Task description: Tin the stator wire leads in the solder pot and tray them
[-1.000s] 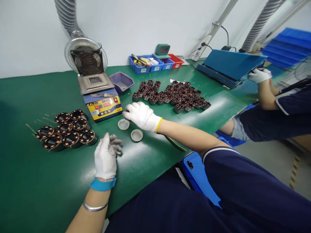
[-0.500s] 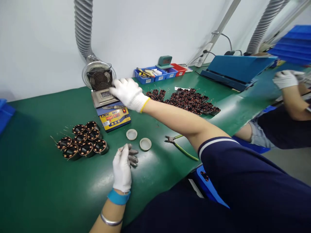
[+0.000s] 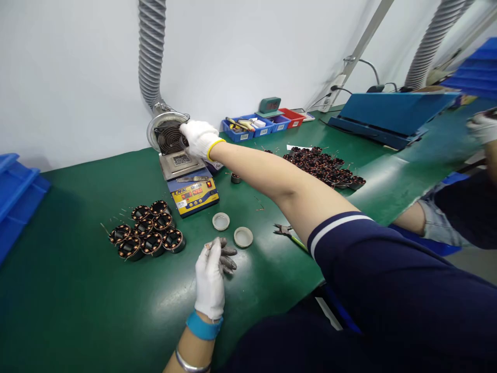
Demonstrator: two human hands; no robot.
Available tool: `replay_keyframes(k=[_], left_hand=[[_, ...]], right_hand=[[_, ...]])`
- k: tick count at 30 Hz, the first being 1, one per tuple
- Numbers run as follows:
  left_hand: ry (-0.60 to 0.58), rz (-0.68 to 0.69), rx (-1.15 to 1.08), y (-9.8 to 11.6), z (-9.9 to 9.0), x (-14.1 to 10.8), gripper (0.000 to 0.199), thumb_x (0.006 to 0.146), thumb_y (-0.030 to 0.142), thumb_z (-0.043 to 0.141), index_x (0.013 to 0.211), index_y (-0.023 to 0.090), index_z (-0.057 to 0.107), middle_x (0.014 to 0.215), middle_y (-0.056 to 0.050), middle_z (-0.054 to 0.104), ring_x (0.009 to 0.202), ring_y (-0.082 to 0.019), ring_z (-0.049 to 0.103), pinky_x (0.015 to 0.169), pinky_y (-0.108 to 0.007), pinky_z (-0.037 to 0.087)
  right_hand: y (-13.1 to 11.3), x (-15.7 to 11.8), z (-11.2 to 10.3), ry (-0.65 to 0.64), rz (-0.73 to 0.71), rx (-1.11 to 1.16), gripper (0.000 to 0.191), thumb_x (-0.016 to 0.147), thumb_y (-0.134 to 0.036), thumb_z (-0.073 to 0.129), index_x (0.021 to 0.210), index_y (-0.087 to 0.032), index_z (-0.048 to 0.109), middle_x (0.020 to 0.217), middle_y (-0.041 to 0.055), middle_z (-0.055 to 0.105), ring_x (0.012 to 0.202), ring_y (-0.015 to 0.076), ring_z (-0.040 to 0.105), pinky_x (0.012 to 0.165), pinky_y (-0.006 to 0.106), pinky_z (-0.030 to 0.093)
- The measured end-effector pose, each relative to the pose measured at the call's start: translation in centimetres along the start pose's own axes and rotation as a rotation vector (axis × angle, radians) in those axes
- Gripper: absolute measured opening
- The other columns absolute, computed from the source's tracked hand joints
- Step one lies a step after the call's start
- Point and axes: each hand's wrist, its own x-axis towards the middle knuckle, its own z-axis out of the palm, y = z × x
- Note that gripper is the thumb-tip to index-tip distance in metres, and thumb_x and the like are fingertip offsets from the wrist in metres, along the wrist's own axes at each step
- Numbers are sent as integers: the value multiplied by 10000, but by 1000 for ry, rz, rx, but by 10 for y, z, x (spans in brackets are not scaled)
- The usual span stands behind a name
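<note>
My right hand, in a white glove, is closed by the fan behind the solder pot; a dark piece partly shows under its fingers, too hidden to name. The pot sits on a blue and yellow unit with a lit red display. My left hand, gloved with grey-stained fingertips, hovers low over the green table, thumb and forefinger pinched together, the other fingers loosely curled. What it pinches is too small to tell. Two small round dishes lie just beyond it. Black wound coils stand grouped to the left.
Green-handled cutters lie under my right arm. Many more coils cover the table at right. Small blue bins and a red bin line the wall. Another person's gloved hand shows at the right edge.
My right hand has risen slightly from above the pot toward the fan, and the dark piece under its fingers now shows. My left hand keeps its pinch. The view has shifted left.
</note>
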Motion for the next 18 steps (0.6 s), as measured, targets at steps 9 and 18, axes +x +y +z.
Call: replay_keyframes(k=[9,18], left_hand=[[11,-7,-4,2,-1,1,520,792,605,650,963,115,615,737,-58,673,503,-95,559,455,-206,398],[21,10,55,3,1,1,545,756,632,665,955,125,636,757,-77,681,499,-118,550,454,-243,408]], right_hand=[[-16,11,17,-11,164,292,469,788,-371,670,1133,-61,600,1144,180,634,1117,276,603,964,395,486],[16,-43,-44,13,196,602,486,788,-567,643,838,-83,644,695,30,564,735,126,531,649,232,426]])
